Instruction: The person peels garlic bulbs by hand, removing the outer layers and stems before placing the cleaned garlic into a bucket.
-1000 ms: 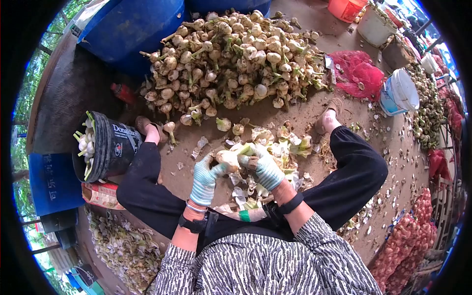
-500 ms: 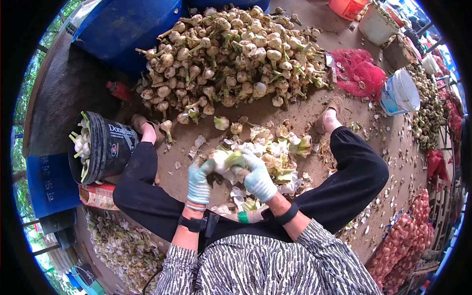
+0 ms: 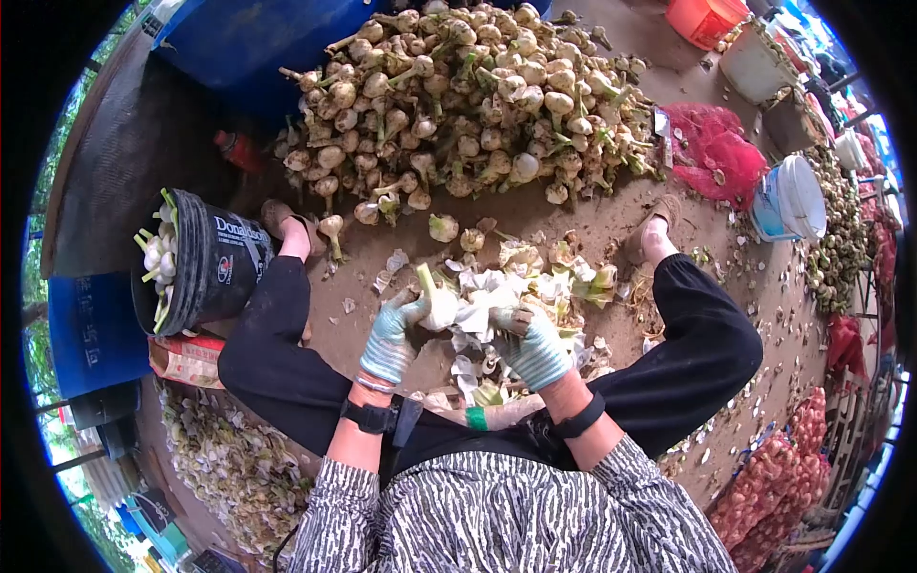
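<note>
My left hand (image 3: 394,334), in a striped knit glove, is closed around a garlic bulb (image 3: 440,307). The bulb looks white and peeled, and its short pale-green stalk points up. My right hand (image 3: 533,351), gloved the same way, is a little apart on the right with its fingers curled together. Pale skin shows by its dirty fingertips, but I cannot make out what they pinch. Beneath and beyond both hands lies a heap of stripped garlic skins (image 3: 521,263). A few unpeeled garlic bulbs (image 3: 443,227) lie on the floor just past it.
A large pile of unpeeled garlic (image 3: 478,105) rises ahead, against a blue tub (image 3: 248,48). By my left leg, a black bucket (image 3: 224,267) holds peeled bulbs. A white-blue bucket (image 3: 789,199) and red netting (image 3: 712,153) are at right. Filled mesh sacks (image 3: 778,482) lie lower right.
My right hand has come away from the bulb's stalk, moving right and down. In my left hand the bulb is now more upright, its stalk pointing up. The view has shifted slightly.
</note>
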Tool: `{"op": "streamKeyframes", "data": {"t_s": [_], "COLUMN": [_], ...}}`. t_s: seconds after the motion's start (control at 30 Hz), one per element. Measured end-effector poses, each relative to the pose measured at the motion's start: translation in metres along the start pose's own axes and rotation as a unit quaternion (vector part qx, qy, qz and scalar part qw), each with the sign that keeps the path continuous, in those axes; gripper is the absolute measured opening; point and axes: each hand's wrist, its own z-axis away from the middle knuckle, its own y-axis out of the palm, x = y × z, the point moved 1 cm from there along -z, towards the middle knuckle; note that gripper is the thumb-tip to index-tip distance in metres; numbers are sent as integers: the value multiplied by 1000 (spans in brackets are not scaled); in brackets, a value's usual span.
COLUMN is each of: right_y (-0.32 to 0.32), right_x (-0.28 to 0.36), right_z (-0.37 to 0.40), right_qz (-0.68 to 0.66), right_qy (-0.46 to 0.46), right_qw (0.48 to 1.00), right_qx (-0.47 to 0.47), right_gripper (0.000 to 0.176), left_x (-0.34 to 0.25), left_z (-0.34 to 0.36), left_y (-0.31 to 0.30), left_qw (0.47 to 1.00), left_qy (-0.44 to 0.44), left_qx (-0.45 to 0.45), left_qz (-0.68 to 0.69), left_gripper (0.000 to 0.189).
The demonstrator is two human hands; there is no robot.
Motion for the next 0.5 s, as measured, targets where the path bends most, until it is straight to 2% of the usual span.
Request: {"op": "streamKeyframes", "data": {"t_s": [0.03, 0.07, 0.13, 0.2, 0.27, 0.3, 0.33, 0.37, 0.43, 0.47, 0.5], "right_y": [3, 6, 9, 6, 0, -4, -14, -13, -12, -11, -11], "right_x": [1, 5, 18, 17, -23, -56, -53, -51, -35, -21, -3], "right_z": [-4, -5, -12, -11, 2, 14, 12, 18, 11, -3, -17], "right_qz": [-235, -446, -344, -320, -118, 99, 257, 278, 298, 210, 119], "right_qy": [216, 409, 395, 377, 418, 357, 350, 335, 319, 305, 289], "right_qw": [948, 796, 852, 869, 900, 926, 872, 873, 873, 908, 934], "right_qx": [-6, -12, 24, 19, -36, 67, 226, 220, 218, 196, 170], "right_gripper": [12, 12, 14, 14, 16, 18, 23, 28, 33, 39, 45], "left_x": [5, 10, 17, 23, 19, 13, 8, 7, 6, 7, 10], "left_z": [-6, -11, -22, -32, -30, -26, -22, -22, -23, -24, -26], "left_y": [-3, -5, -10, -21, -15, -6, 2, 2, 2, 0, -3], "left_qw": [998, 992, 984, 990, 987, 988, 989, 989, 990, 990, 981], "left_qy": [43, 86, 116, 80, 83, 90, 97, 96, 122, 121, 141], "left_qx": [-3, -5, -30, -110, -42, -24, -9, -10, -58, -59, -60], "left_qz": [-48, -96, -129, -40, 129, 121, 113, 113, -36, -35, -116], "left_gripper": [42, 43, 37, 29, 16, 18, 20, 20, 20, 20, 21]}}
